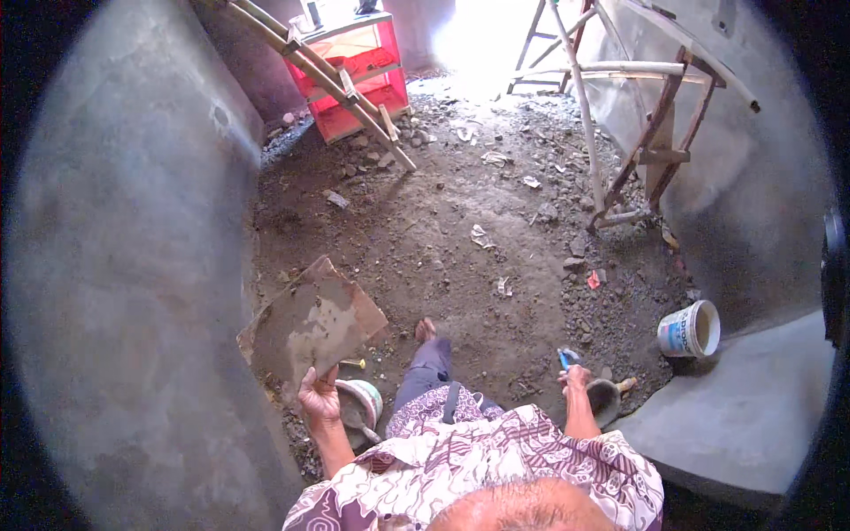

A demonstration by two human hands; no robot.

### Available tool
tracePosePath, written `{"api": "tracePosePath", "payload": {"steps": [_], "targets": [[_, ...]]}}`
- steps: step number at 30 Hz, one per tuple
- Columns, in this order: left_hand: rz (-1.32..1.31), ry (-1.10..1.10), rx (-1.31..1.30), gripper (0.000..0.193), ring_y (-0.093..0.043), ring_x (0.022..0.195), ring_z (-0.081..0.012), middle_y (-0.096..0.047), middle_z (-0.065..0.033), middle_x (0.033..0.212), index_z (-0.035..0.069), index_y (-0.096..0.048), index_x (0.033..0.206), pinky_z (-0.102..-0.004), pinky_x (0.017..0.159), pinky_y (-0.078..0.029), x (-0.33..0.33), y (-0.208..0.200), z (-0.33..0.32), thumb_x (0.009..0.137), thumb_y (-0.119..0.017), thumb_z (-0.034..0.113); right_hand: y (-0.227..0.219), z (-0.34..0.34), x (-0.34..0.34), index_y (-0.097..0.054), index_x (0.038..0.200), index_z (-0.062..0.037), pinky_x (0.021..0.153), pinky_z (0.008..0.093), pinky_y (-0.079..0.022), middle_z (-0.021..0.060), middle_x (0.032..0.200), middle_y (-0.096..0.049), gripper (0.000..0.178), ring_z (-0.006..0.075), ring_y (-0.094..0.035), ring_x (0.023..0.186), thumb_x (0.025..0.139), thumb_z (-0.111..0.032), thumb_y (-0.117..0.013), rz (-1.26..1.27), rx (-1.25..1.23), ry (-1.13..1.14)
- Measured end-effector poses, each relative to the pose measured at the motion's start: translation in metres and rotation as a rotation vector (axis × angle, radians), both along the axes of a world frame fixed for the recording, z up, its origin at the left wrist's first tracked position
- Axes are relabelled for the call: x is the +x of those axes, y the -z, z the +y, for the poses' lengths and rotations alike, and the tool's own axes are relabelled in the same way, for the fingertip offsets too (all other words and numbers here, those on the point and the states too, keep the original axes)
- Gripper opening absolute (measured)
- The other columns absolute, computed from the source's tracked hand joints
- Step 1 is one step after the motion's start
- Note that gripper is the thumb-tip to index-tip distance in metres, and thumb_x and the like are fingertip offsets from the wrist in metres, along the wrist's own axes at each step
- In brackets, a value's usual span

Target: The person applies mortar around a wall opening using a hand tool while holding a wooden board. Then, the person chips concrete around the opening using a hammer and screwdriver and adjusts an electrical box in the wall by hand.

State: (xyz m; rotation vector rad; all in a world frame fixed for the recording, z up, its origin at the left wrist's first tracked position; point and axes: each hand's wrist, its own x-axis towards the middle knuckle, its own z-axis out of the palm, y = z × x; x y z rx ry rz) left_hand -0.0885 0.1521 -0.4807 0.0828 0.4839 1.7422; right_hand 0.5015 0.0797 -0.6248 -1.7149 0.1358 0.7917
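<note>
My left hand (320, 396) is closed on the near edge of a flat brown board (270, 329), smeared with grey mortar, close to the left wall. Just right of that hand stands a white bucket (373, 395) with grey stuff and a handle-like piece inside. A yellow-tipped stick (352, 363) shows by its rim. On the other side, my right hand (576, 379) is closed around a small blue-handled tool (564, 358); its working end is too small to make out. Beside my right wrist lies a dark, rounded pan (606, 404) with a wooden handle (627, 385).
A white bucket (677, 334) leans at the right wall. Ahead stand a wooden trestle (651, 155), a red shelf cabinet (352, 75) and a slanting bamboo ladder (328, 84). Rubble and scraps cover the dirt floor (425, 239). A grey ledge (735, 407) juts out at the lower right.
</note>
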Motion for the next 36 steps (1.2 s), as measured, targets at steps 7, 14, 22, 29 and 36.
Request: {"api": "tracePosePath", "payload": {"steps": [7, 14, 22, 29, 36], "targets": [[-0.139, 0.038, 0.12, 0.042, -0.059, 0.107, -0.037, -0.057, -0.0202, 0.122, -0.001, -0.047, 0.124, -0.052, 0.087, -0.054, -0.08, 0.189, 0.095, 0.083, -0.055, 0.0, 0.164, 0.033, -0.096, -0.045, 0.08, -0.0048, 0.033, 0.0257, -0.033, 0.0127, 0.062, -0.049, 0.006, 0.0178, -0.046, 0.042, 0.075, -0.006, -0.048, 0.063, 0.139, -0.061], [-0.096, 0.105, 0.298, 0.045, -0.059, 0.108, -0.0371, -0.056, -0.0196, 0.123, 0.0, -0.046, 0.127, -0.054, 0.089, -0.052, -0.163, 0.279, 0.14, 0.083, -0.053, 0.0, 0.377, -0.024, -0.17, -0.054, 0.069, -0.0015, 0.038, 0.0385, -0.041, 0.014, 0.059, -0.058, 0.017, 0.0235, -0.052, 0.041, 0.077, -0.016, -0.056, -0.046, -0.15, 0.038], [-0.015, 0.006, 0.422, 0.042, -0.058, 0.11, -0.0377, -0.056, -0.0193, 0.125, 0.0, -0.046, 0.128, -0.0544, 0.091, -0.051, -0.206, 0.182, 0.111, 0.086, -0.051, -0.001, 0.353, 0.019, -0.191, -0.055, 0.07, -0.0019, 0.041, 0.0403, -0.043, 0.0143, 0.06, -0.058, 0.019, 0.0249, -0.054, 0.044, 0.076, -0.019, -0.058, -0.258, -0.392, -0.364], [0.079, -0.284, 0.347, 0.049, -0.054, 0.114, -0.038, -0.05, -0.0208, 0.131, 0.0, -0.041, 0.132, -0.0515, 0.09, -0.053, -0.192, 0.208, 0.069, 0.084, -0.052, -0.002, 0.373, 0.184, -0.197, -0.056, 0.071, -0.0023, 0.044, 0.0419, -0.045, 0.0146, 0.061, -0.058, 0.02, 0.0262, -0.056, 0.046, 0.076, -0.022, -0.059, -0.609, -0.422, -0.728], [0.08, -0.846, 0.29, 0.047, -0.046, 0.123, -0.0342, -0.043, -0.0204, 0.137, -0.003, -0.039, 0.133, -0.0476, 0.101, -0.045, -0.148, 0.286, 0.022, 0.088, -0.05, -0.001, 0.251, 0.444, -0.214, -0.062, 0.077, -0.0026, 0.065, 0.0468, -0.048, 0.0207, 0.08, -0.065, 0.027, 0.0369, -0.064, 0.078, 0.076, -0.029, -0.059, -1.066, -0.089, -0.813]]}}
